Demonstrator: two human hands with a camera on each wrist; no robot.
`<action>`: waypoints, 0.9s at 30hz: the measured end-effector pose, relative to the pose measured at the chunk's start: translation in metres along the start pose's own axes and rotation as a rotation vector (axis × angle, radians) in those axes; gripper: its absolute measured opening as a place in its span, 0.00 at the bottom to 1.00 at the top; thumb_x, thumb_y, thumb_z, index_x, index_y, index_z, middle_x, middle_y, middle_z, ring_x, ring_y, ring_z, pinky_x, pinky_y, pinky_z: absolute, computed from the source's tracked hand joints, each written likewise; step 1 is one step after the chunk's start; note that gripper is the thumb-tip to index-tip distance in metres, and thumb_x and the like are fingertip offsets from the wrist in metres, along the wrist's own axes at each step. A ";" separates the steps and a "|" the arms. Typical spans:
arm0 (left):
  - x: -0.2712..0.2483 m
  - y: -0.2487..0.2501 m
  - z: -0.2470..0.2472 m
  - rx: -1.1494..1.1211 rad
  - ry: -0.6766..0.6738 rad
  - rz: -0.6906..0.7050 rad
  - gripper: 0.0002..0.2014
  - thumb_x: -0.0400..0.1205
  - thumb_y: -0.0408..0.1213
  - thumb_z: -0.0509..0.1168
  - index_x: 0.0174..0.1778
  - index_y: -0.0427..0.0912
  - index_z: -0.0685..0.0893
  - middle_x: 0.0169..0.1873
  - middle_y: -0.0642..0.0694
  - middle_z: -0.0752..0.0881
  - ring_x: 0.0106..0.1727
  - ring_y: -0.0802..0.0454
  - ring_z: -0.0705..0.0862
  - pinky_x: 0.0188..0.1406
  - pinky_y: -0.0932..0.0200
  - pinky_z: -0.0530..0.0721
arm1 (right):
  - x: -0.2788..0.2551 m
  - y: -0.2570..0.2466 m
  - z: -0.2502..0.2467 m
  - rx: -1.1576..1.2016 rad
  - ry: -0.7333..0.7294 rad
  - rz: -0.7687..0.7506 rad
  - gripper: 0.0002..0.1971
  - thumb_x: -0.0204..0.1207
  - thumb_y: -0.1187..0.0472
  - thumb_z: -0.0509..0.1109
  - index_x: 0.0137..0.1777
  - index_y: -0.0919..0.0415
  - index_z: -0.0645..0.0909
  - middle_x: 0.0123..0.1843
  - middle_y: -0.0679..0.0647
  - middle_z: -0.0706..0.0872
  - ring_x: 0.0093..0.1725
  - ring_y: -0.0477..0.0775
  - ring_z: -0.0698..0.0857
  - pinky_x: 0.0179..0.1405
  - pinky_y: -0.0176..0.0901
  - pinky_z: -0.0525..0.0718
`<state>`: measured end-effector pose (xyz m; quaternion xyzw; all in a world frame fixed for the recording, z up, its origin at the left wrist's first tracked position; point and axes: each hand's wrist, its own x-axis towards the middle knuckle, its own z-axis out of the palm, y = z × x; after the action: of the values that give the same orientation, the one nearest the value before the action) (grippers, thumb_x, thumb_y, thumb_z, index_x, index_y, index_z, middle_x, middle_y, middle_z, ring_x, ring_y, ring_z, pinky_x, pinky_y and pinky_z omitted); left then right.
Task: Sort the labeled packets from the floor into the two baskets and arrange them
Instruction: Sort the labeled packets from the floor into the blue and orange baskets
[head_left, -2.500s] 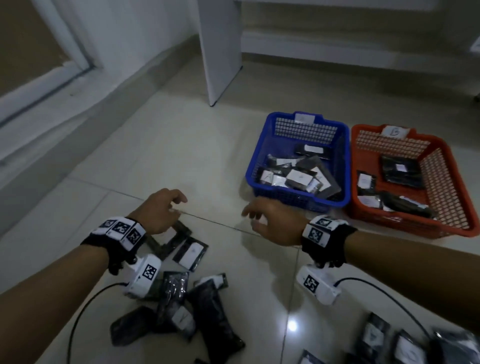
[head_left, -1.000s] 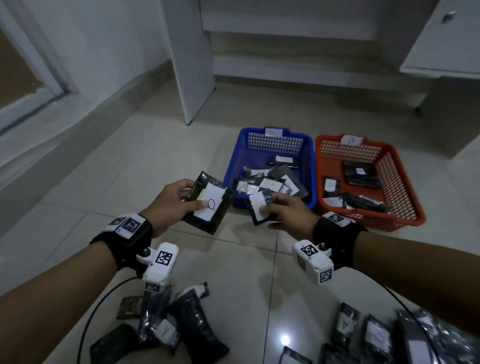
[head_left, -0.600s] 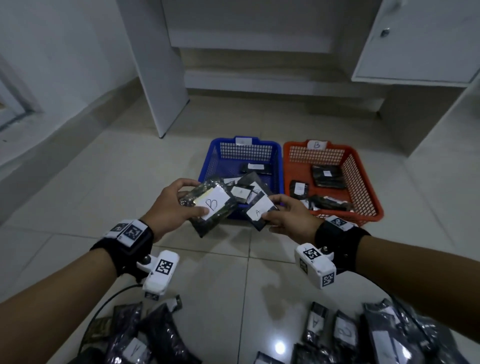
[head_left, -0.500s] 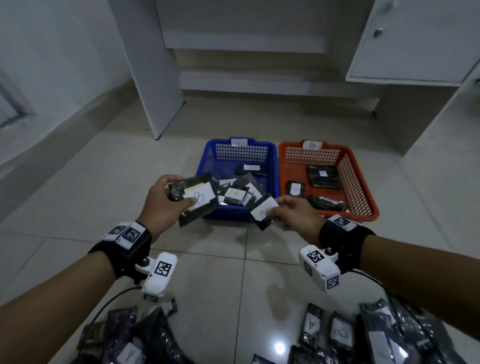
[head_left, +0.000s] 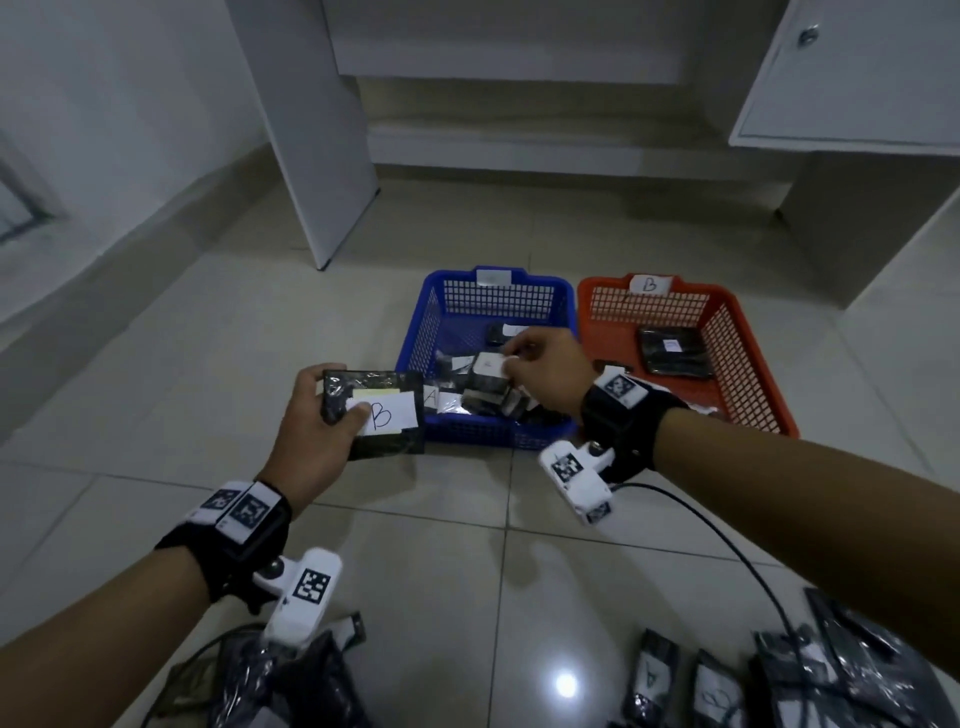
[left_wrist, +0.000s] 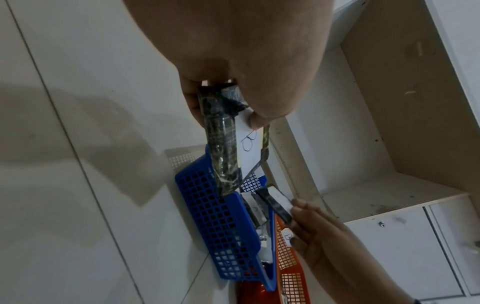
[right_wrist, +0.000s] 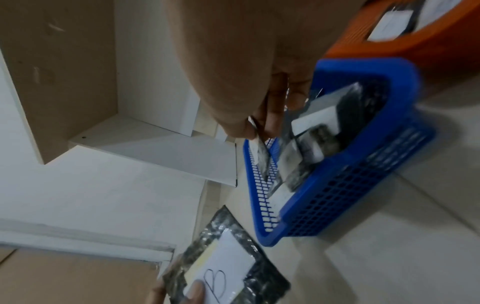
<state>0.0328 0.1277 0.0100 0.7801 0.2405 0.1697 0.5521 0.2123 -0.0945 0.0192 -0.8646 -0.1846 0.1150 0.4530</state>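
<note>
On the tiled floor (head_left: 156, 364) stand a blue basket (head_left: 423, 332) of packets and, touching its right side, an orange basket (head_left: 753, 374) tagged "B". Left hand (head_left: 311, 431) grips a dark packet labelled "B" (head_left: 384, 415) beside the blue basket. Right hand (head_left: 550, 374) pinches a smaller packet (head_left: 485, 366) above the blue basket's contents.

Dim, wide-angle views; glare spot on floor tiles (head_left: 565, 685); right-wrist blur.
</note>
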 end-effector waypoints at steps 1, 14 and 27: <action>-0.001 -0.002 -0.002 -0.004 -0.006 -0.004 0.21 0.83 0.29 0.69 0.68 0.50 0.73 0.51 0.52 0.88 0.47 0.58 0.89 0.36 0.66 0.88 | 0.007 -0.007 0.010 0.000 -0.009 -0.009 0.07 0.74 0.63 0.77 0.51 0.55 0.89 0.43 0.51 0.91 0.45 0.52 0.91 0.49 0.47 0.90; -0.002 -0.001 -0.019 -0.091 0.003 -0.056 0.22 0.83 0.30 0.69 0.69 0.53 0.75 0.55 0.48 0.88 0.52 0.52 0.90 0.50 0.52 0.90 | 0.026 -0.016 0.043 -0.315 -0.046 -0.144 0.13 0.79 0.60 0.74 0.62 0.58 0.82 0.61 0.58 0.86 0.57 0.58 0.86 0.58 0.54 0.86; -0.023 0.042 0.074 -0.089 -0.439 -0.065 0.28 0.79 0.28 0.74 0.72 0.51 0.75 0.51 0.46 0.91 0.55 0.49 0.89 0.53 0.46 0.89 | -0.053 0.010 -0.093 0.331 -0.087 0.128 0.31 0.75 0.65 0.79 0.75 0.55 0.69 0.58 0.59 0.88 0.54 0.58 0.91 0.46 0.50 0.93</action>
<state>0.0612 0.0455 0.0252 0.7649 0.1320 -0.0115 0.6304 0.2004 -0.1913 0.0655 -0.7825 -0.1270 0.2097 0.5723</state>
